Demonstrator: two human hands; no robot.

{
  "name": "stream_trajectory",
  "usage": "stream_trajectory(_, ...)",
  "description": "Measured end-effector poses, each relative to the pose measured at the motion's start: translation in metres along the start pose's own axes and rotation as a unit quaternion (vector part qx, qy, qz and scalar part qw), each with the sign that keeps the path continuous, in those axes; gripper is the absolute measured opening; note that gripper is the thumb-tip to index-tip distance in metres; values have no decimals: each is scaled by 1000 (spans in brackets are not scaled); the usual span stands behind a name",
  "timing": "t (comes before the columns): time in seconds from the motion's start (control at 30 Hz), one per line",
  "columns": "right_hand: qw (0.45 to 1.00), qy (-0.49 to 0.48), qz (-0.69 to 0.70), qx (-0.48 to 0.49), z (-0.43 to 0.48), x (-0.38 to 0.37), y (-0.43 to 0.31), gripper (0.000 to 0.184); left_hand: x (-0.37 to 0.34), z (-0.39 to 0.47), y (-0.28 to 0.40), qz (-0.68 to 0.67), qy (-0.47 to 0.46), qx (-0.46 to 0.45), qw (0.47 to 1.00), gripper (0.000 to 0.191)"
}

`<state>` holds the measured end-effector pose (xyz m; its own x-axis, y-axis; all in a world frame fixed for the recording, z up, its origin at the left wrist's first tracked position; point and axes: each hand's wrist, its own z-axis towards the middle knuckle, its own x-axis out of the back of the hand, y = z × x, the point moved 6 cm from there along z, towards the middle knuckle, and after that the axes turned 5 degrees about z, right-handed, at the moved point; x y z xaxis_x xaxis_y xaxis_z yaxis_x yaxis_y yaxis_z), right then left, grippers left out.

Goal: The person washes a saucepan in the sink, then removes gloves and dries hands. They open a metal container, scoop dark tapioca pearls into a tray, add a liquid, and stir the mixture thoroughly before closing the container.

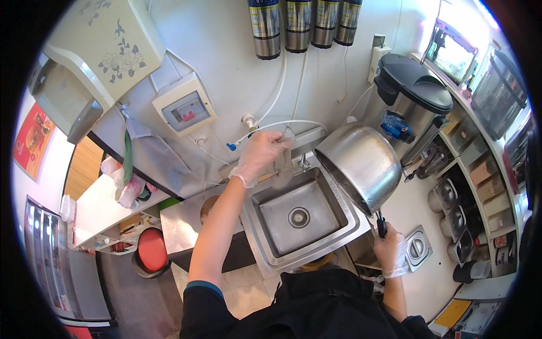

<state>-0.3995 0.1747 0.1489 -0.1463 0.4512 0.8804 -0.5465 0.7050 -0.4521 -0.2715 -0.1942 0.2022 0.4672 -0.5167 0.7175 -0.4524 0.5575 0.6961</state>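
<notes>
My left hand (pixel 264 154), in a clear plastic glove, is raised over the back edge of the steel sink (pixel 269 220). Its fingers are bent together, and something clear and blurred shows at and below the fingertips; I cannot tell whether it is held. A small metal tap fitting (pixel 303 163) stands just right of it. On the right, my gloved right hand (pixel 390 248) grips a black handle (pixel 382 228) at the rim of a large steel pot (pixel 366 159). The pot is tilted, its mouth facing down and left over the sink's right edge. The sink basin shows its drain strainer (pixel 299 217).
Behind the pot stands a steel container with a black lid (pixel 415 82). A steel pan lid (pixel 418 248) lies on the right counter, beside shelves of bins (pixel 485 171). Water filter cylinders (pixel 296 25) and a breaker box (pixel 185 106) hang on the wall. A bin (pixel 151 250) stands left.
</notes>
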Motion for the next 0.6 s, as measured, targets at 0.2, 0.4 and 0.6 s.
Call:
stream_trajectory(0.2, 991, -31, 118, -49, -2, 3, 3, 15, 9, 27, 7, 35, 76, -114, 990, 15)
stream_trajectory(0.4, 986, -45, 143, -74, -8, 4, 11, 18, 21, 57, -16, -114, 39, -60, 991, 11)
stream_trajectory(0.6, 985, -44, 141, -89, -13, 4, 15, 19, 35, 62, -50, -118, 9, -24, 993, 8)
